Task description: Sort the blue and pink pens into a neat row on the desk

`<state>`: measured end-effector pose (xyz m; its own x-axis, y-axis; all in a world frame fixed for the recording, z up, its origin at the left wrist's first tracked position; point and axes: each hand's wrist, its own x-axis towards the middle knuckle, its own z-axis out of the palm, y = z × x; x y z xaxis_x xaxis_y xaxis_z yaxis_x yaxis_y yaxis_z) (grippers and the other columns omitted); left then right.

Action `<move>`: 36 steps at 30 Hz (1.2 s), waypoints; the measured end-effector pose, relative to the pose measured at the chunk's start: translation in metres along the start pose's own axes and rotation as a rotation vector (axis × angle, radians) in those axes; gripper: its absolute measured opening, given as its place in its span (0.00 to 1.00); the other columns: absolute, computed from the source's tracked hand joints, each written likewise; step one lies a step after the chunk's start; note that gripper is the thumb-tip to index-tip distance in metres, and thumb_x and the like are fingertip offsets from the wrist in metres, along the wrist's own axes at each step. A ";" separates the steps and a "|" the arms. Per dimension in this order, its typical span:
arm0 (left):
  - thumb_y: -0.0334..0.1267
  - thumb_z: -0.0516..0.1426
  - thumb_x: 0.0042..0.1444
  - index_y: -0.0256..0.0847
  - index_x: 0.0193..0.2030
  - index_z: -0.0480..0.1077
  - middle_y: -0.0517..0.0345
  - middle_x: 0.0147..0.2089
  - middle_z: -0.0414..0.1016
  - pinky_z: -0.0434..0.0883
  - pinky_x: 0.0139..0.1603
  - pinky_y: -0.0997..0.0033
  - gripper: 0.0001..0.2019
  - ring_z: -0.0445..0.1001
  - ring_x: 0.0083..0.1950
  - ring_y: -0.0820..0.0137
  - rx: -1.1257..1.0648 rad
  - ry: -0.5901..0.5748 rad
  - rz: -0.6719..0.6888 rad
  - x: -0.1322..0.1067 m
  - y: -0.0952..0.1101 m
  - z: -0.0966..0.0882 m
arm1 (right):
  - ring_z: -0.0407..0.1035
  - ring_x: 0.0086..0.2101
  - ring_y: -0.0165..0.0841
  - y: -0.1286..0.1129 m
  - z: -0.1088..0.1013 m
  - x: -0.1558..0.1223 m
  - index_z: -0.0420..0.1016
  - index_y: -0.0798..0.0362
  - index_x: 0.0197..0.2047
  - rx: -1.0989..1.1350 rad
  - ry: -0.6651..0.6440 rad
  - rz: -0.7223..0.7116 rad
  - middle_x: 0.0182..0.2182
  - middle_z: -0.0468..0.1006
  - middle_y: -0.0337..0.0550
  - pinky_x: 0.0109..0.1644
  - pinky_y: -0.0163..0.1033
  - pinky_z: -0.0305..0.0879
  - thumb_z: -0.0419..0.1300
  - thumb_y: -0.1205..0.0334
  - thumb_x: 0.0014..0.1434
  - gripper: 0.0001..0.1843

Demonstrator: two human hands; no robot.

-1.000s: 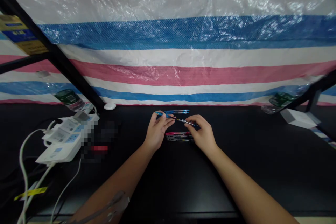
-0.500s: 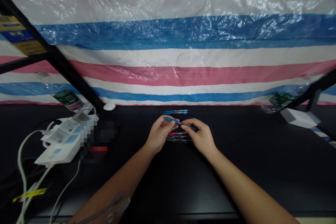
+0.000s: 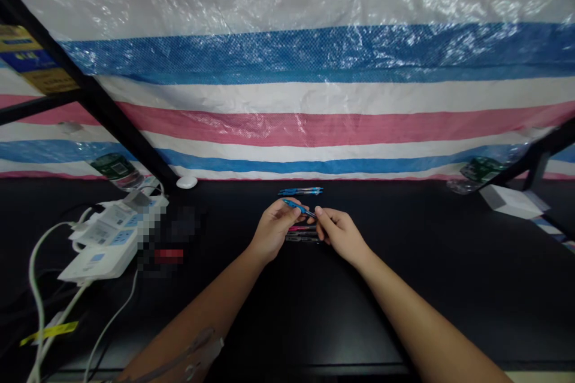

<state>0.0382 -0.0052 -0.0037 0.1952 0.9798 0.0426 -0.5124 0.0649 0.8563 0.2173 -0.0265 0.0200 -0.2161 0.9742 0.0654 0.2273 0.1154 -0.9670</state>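
Note:
A blue pen [image 3: 293, 204] is held slantwise above the table in the middle of the head view. My left hand [image 3: 272, 228] is closed on its blue barrel with thumb and fingers. At the pen's clear lower right end, my right hand [image 3: 342, 232] pinches with thumb and forefinger; those fingers hide its tip. Below the hands lie a pink pen [image 3: 300, 228] and dark pens [image 3: 302, 239] in a row, their right ends partly covered by my right hand. Farther back, blue pens [image 3: 300, 191] lie side by side on the table.
A white power strip [image 3: 103, 257] with plugs and cables occupies the black table's left side. A white oval object [image 3: 186, 182] sits at the back. Green-labelled bottles [image 3: 117, 171] stand or lie at both sides, and a white box [image 3: 512, 201] is at right. Striped sheeting [image 3: 314, 131] hangs behind.
My right thumb and fingers have shifted slightly along the pen's right end, and its blue end no longer shows past them. My left hand keeps its grip nearly unmoved.

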 end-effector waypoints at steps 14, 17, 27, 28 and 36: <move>0.37 0.68 0.54 0.40 0.41 0.78 0.54 0.42 0.83 0.73 0.52 0.65 0.09 0.79 0.44 0.68 0.006 0.036 0.035 0.001 0.002 -0.001 | 0.65 0.27 0.29 0.000 0.000 0.002 0.76 0.54 0.39 0.089 0.079 -0.051 0.27 0.73 0.37 0.33 0.35 0.60 0.64 0.44 0.62 0.19; 0.37 0.68 0.54 0.40 0.41 0.79 0.54 0.41 0.83 0.73 0.52 0.65 0.09 0.79 0.44 0.68 0.015 0.035 0.027 0.002 0.002 -0.001 | 0.56 0.20 0.26 0.001 0.000 0.002 0.75 0.55 0.34 0.178 -0.015 0.045 0.18 0.67 0.34 0.26 0.35 0.52 0.58 0.41 0.66 0.24; 0.37 0.71 0.48 0.40 0.39 0.81 0.54 0.39 0.83 0.73 0.50 0.65 0.11 0.79 0.42 0.67 0.020 0.083 0.052 0.002 0.005 0.000 | 0.46 0.17 0.23 -0.002 -0.003 0.003 0.76 0.56 0.40 0.696 -0.138 0.232 0.18 0.61 0.30 0.23 0.34 0.41 0.61 0.42 0.64 0.22; 0.37 0.72 0.47 0.40 0.38 0.81 0.55 0.38 0.83 0.73 0.48 0.66 0.11 0.79 0.41 0.69 0.007 0.107 0.057 0.003 0.005 0.000 | 0.48 0.17 0.24 -0.004 -0.006 0.003 0.77 0.55 0.44 0.763 -0.121 0.233 0.20 0.64 0.32 0.23 0.34 0.42 0.59 0.41 0.65 0.23; 0.36 0.74 0.41 0.40 0.37 0.82 0.58 0.31 0.81 0.73 0.46 0.69 0.14 0.77 0.35 0.72 -0.043 0.155 0.054 0.003 0.006 0.000 | 0.52 0.23 0.29 -0.009 -0.013 0.006 0.77 0.51 0.47 1.043 -0.095 0.253 0.29 0.67 0.40 0.21 0.33 0.46 0.53 0.48 0.69 0.18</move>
<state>0.0355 -0.0017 0.0016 0.0368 0.9993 0.0056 -0.5543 0.0157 0.8321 0.2267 -0.0195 0.0323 -0.3594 0.9223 -0.1421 -0.6361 -0.3536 -0.6858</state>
